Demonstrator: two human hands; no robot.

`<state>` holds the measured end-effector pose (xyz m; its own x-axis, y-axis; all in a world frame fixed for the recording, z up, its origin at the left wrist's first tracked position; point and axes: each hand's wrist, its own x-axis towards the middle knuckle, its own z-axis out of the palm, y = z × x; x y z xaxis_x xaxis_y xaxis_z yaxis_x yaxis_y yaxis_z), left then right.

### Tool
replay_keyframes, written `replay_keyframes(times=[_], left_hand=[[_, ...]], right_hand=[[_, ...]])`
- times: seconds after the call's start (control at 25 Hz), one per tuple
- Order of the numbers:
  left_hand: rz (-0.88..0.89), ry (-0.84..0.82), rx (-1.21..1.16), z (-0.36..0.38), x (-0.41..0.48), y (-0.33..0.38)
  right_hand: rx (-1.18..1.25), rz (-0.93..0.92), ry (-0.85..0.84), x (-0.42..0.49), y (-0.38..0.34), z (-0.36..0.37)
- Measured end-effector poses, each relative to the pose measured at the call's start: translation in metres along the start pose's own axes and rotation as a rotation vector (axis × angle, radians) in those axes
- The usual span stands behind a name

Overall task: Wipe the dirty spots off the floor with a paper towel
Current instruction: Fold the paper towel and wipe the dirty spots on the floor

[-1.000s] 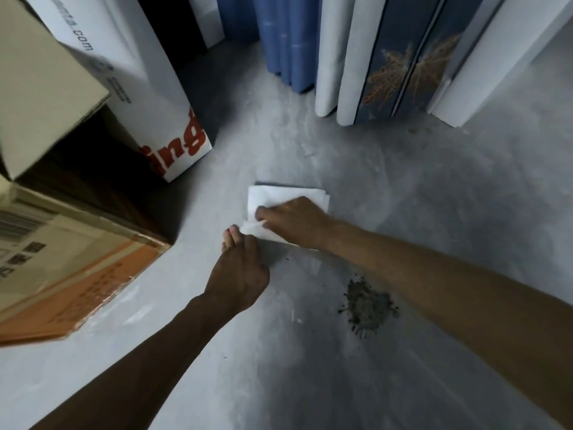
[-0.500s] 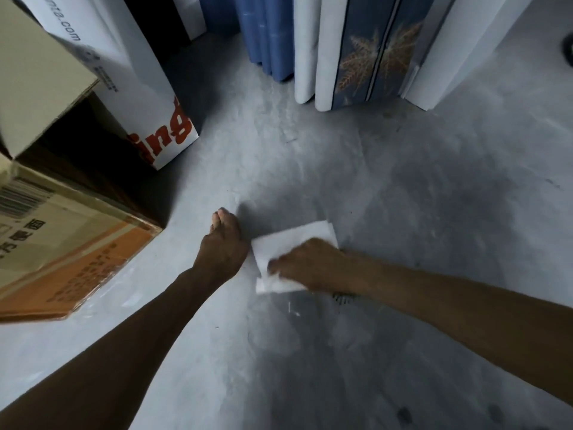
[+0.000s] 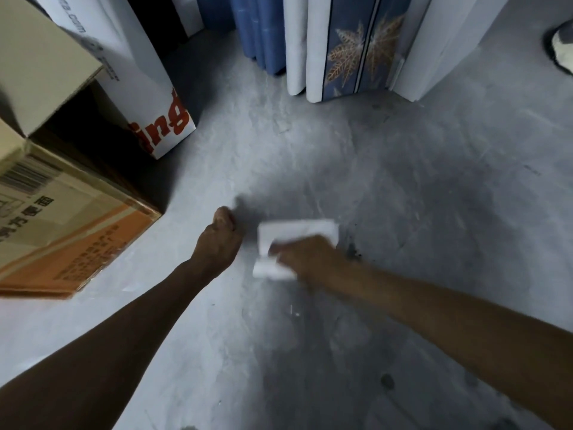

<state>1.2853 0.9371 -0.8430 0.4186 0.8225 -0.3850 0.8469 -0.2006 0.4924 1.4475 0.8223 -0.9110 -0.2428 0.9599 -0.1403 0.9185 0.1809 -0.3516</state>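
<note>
A folded white paper towel [image 3: 297, 232] lies flat on the grey floor [image 3: 403, 187], pressed down by my right hand [image 3: 305, 254], whose fingers grip its near edge. A dark dirt smear [image 3: 353, 251] shows just right of that hand; the rest of the spot is hidden under hand and towel. My left hand [image 3: 218, 240] rests on the floor to the towel's left, fingers curled together, holding nothing. A small dark speck [image 3: 387, 381] lies nearer me on the right.
A brown and orange cardboard box [image 3: 71, 231] sits at the left, with a white box with red letters [image 3: 161, 119] behind it. Blue and white panels [image 3: 341, 51] lean upright at the back. A shoe [image 3: 562, 45] shows at the far right edge.
My right hand dragged the towel from the far side back toward me onto the dirt spot, which is now mostly covered. My left hand let go of the towel and stays on the floor.
</note>
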Motion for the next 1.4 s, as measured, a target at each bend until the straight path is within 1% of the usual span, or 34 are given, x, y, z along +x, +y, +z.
replay_keyframes(times=[0.04, 0.08, 0.12, 0.16, 0.28, 0.32, 0.44, 0.52, 0.6, 0.68, 0.72, 0.8, 0.88, 0.96, 1.0, 1.04, 1.08, 1.12, 1.16, 1.2, 1.24, 1.28, 1.32, 1.4], left_hand=[[0.0, 0.003, -0.002, 0.001, -0.001, 0.001], [-0.002, 0.003, -0.005, 0.003, -0.004, 0.002], [-0.004, 0.003, -0.013, 0.004, -0.006, 0.002], [-0.003, 0.006, -0.026, 0.005, -0.009, 0.002], [-0.001, 0.023, -0.039, 0.005, -0.013, -0.001], [0.003, 0.028, -0.032, 0.005, -0.013, -0.001], [0.021, 0.023, 0.004, 0.008, -0.012, 0.0], [0.047, 0.018, 0.045, 0.012, -0.012, 0.002], [0.078, 0.035, 0.081, 0.016, -0.012, 0.006], [0.121, 0.039, 0.149, 0.02, -0.011, 0.005], [0.13, 0.038, 0.165, 0.022, -0.011, 0.003], [0.122, 0.047, 0.159, 0.024, -0.007, -0.002], [0.112, 0.041, 0.18, 0.025, -0.004, -0.008], [0.119, 0.024, 0.237, 0.028, -0.001, -0.009], [0.118, 0.015, 0.272, 0.03, 0.0, -0.008], [0.113, 0.004, 0.299, 0.031, 0.001, -0.006], [0.108, 0.005, 0.31, 0.032, 0.0, -0.003], [0.099, 0.023, 0.3, 0.032, 0.0, -0.001], [0.087, 0.042, 0.285, 0.032, 0.0, -0.001], [0.09, 0.047, 0.286, 0.031, 0.001, -0.002], [0.11, 0.028, 0.303, 0.031, 0.001, -0.005], [0.135, -0.003, 0.322, 0.031, 0.001, -0.007], [0.142, -0.022, 0.324, 0.03, 0.001, -0.008], [0.12, -0.028, 0.296, 0.027, 0.001, -0.009]], right_hand=[[0.082, -0.085, -0.129, -0.017, -0.024, 0.008], [0.127, -0.121, -0.191, -0.027, -0.04, 0.003], [0.098, -0.151, -0.167, -0.027, -0.038, -0.005], [0.075, -0.155, -0.099, -0.019, -0.032, -0.017], [0.073, 0.091, 0.136, 0.014, 0.018, -0.068], [0.044, 0.142, 0.199, 0.018, 0.043, -0.084], [-0.053, 0.312, 0.286, -0.004, 0.118, -0.116], [-0.049, 0.413, 0.349, -0.027, 0.156, -0.118], [0.009, 0.528, 0.379, -0.045, 0.174, -0.11], [0.079, 0.613, 0.414, -0.054, 0.173, -0.087], [0.097, 0.618, 0.418, -0.057, 0.167, -0.073], [0.049, 0.628, 0.435, -0.056, 0.167, -0.06], [-0.027, 0.642, 0.427, -0.051, 0.169, -0.064], [-0.009, 0.705, 0.418, -0.046, 0.154, -0.062], [0.019, 0.746, 0.418, -0.043, 0.137, -0.054], [0.114, 0.785, 0.379, -0.037, 0.114, -0.044], [0.29, 0.813, 0.296, -0.03, 0.094, -0.035], [0.446, 0.777, 0.196, -0.025, 0.077, -0.033], [0.496, 0.675, 0.119, -0.021, 0.07, -0.039], [0.47, 0.547, 0.145, -0.02, 0.064, -0.04], [0.609, 0.453, 0.192, -0.021, 0.064, -0.031], [0.588, 0.179, 0.14, -0.029, 0.055, -0.025], [0.473, -0.186, 0.095, -0.04, 0.043, -0.015], [-0.039, -0.277, 0.203, -0.059, 0.033, 0.005]])
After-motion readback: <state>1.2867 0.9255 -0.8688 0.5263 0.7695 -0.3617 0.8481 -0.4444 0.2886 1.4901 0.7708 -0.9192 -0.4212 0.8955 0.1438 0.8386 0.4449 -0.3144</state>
